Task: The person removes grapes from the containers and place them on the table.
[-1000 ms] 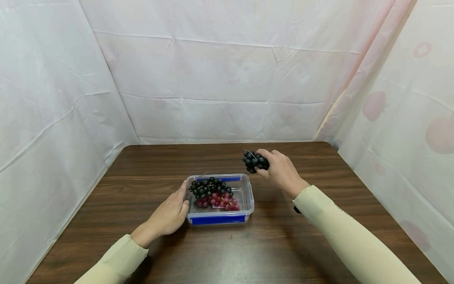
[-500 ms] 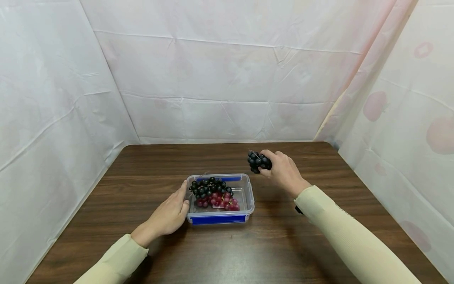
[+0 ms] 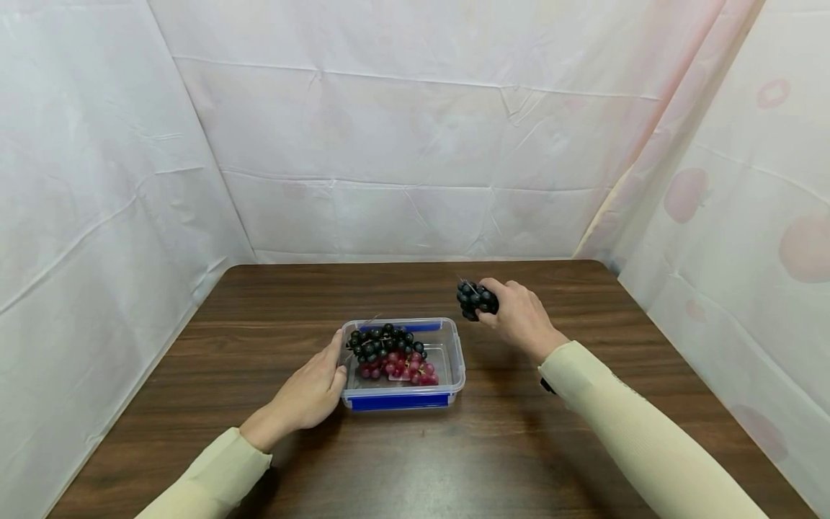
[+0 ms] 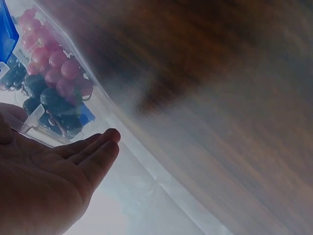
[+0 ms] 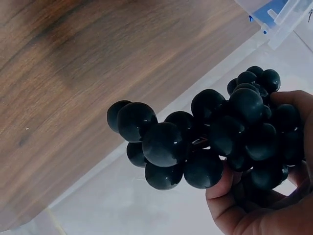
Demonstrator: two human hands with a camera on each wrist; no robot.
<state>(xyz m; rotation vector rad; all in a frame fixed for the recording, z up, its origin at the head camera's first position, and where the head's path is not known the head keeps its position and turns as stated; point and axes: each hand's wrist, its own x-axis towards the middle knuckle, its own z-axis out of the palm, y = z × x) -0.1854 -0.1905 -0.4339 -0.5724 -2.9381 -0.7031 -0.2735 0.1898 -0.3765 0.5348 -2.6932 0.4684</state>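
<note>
My right hand (image 3: 520, 313) grips a bunch of black grapes (image 3: 475, 297), held to the right of and beyond a clear plastic container (image 3: 457, 360) with blue latches. In the right wrist view the black grapes (image 5: 225, 132) hang out past my curled fingers. My left hand (image 3: 310, 386) rests along the container's left side with its fingers straight; the left wrist view also shows those fingers (image 4: 98, 156) extended beside it. Inside the container lie a second bunch of black grapes (image 3: 382, 340) and a bunch of red grapes (image 3: 413, 369), both toward its left half.
The container stands on a dark brown wooden table (image 3: 415, 461). White sheeting (image 3: 415, 144) encloses the table at the back and both sides, with faint pink fruit prints on the right. The container's right part shows bare bottom.
My right hand has shifted slightly to the right and a little down with the black grapes in its grip. My left hand and the container have stayed in place.
</note>
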